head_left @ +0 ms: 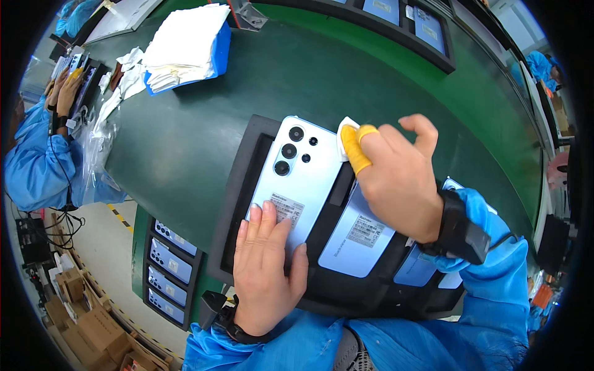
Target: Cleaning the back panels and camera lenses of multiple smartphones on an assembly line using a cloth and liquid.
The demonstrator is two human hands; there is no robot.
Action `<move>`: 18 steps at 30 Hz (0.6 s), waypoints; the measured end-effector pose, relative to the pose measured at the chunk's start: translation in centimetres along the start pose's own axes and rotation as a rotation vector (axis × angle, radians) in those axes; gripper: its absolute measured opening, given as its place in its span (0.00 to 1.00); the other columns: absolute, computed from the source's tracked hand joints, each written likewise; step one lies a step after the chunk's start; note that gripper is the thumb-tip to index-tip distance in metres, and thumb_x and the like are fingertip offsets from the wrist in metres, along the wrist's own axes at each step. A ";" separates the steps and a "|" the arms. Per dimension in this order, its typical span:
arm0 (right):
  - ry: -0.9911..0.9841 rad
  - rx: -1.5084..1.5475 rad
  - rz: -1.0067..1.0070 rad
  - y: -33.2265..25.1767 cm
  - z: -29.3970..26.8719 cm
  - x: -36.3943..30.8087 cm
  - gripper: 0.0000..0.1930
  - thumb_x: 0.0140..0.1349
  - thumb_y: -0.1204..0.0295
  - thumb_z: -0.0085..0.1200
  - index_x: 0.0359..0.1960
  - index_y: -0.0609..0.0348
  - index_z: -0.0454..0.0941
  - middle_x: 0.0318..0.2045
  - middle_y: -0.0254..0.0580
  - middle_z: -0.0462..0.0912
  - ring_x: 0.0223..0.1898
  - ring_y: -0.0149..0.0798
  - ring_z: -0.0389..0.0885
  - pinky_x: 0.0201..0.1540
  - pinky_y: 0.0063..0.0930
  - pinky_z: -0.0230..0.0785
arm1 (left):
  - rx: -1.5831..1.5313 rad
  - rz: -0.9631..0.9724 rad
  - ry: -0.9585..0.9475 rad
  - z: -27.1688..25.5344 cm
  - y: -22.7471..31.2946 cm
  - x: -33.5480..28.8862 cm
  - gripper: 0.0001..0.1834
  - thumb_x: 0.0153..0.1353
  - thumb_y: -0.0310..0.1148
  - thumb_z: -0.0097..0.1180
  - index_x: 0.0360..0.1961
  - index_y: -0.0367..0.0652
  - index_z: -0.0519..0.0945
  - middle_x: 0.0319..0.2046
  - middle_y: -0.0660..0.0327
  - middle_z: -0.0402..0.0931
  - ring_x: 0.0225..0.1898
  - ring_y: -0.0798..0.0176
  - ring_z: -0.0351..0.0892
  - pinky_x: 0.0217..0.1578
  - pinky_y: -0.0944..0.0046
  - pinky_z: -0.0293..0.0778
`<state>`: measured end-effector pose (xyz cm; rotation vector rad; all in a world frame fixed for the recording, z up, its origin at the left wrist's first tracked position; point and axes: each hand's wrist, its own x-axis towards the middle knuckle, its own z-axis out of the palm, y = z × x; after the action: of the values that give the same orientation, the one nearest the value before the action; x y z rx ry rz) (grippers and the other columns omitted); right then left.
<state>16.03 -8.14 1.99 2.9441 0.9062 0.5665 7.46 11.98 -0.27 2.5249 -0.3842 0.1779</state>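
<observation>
A light-blue phone [299, 162] lies back side up on a black foam tray [239, 179], its camera rings at the far end. My left hand [263, 266] rests flat over the phone's near part, fingers stretched across its label and left edge, thumb along the right side. Yellow finger cots cover fingertips of my right hand [399, 176], which pinches a folded white wiping cloth [343, 141] at the phone's upper right edge. Under that hand, a second phone [356, 241] sits in the tray, partly hidden. A third phone [416, 267] is further right, mostly covered by my wrist.
A blue box [221, 55] heaped with white cloths stands at the far left of the green table [309, 68]. Another tray of phones [427, 31] lies at the back, one more [170, 272] lower left. A co-worker [43, 154] in blue sits at left.
</observation>
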 end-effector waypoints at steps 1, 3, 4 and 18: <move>0.006 -0.011 -0.018 -0.5 -0.2 -0.2 0.04 0.46 0.77 0.59 0.24 0.64 0.82 0.28 0.36 0.71 0.32 0.37 0.72 0.51 0.50 0.55 | 0.003 0.002 0.005 0.0 -0.1 -0.1 0.21 0.52 0.25 0.59 0.50 0.32 0.74 0.57 0.37 0.69 0.61 0.37 0.66 0.63 0.46 0.58; 0.023 -0.045 -0.015 -1.4 -0.1 -0.8 0.04 0.43 0.75 0.58 0.21 0.61 0.81 0.27 0.34 0.70 0.33 0.36 0.71 0.52 0.48 0.55 | -0.006 0.009 0.005 0.1 -0.1 -0.1 0.22 0.52 0.25 0.59 0.50 0.31 0.74 0.57 0.37 0.69 0.61 0.36 0.66 0.63 0.46 0.58; 0.044 -0.073 -0.016 -1.9 -0.2 -1.2 0.04 0.40 0.72 0.57 0.18 0.57 0.81 0.27 0.32 0.69 0.34 0.34 0.71 0.52 0.45 0.55 | -0.007 0.011 0.007 0.1 -0.1 -0.1 0.22 0.52 0.25 0.59 0.50 0.31 0.74 0.57 0.37 0.69 0.61 0.36 0.66 0.63 0.46 0.58; 0.081 0.105 -0.040 -3.9 0.0 -1.7 0.07 0.46 0.74 0.56 0.26 0.61 0.83 0.29 0.34 0.72 0.35 0.35 0.72 0.49 0.44 0.57 | -0.783 0.067 0.566 1.2 -2.9 -2.8 0.16 0.73 0.36 0.33 0.52 0.37 0.67 0.61 0.39 0.63 0.64 0.43 0.63 0.66 0.47 0.54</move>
<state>12.62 -5.76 0.96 3.0073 1.0309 0.6603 5.76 14.26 -3.41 1.6056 -0.2387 0.6165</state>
